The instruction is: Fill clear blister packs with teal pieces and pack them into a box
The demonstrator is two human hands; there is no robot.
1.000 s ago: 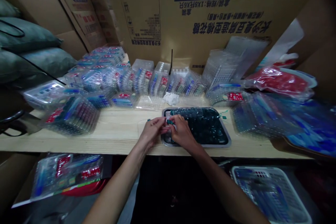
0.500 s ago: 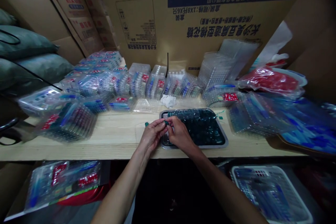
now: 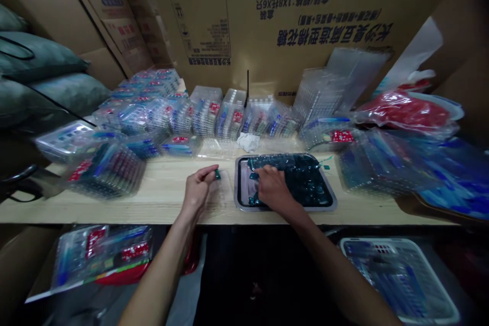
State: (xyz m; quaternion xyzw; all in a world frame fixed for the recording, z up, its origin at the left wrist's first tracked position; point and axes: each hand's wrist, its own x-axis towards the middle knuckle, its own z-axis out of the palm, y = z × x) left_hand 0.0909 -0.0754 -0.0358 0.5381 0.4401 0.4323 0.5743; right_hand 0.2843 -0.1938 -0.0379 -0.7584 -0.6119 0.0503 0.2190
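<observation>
My left hand (image 3: 197,189) rests on the wooden bench (image 3: 160,198), fingers pinched on a small teal piece (image 3: 217,174) over a clear plastic blister tray (image 3: 219,194). To its right my right hand (image 3: 272,188) reaches into a metal tray (image 3: 331,198) full of small teal pieces in clear wrap (image 3: 305,178), its fingers curled down among them; what they grip is hidden.
Stacks of clear blister packs with red and blue contents (image 3: 103,168) line the left and back (image 3: 206,114). Plastic bags of blue (image 3: 431,173) and red (image 3: 405,112) items lie right. Cardboard boxes (image 3: 305,15) stand behind. A white basket (image 3: 397,275) sits below right.
My hands were together at the metal tray's left edge. Now the left has moved left with a teal piece, and the right has dropped into the tray.
</observation>
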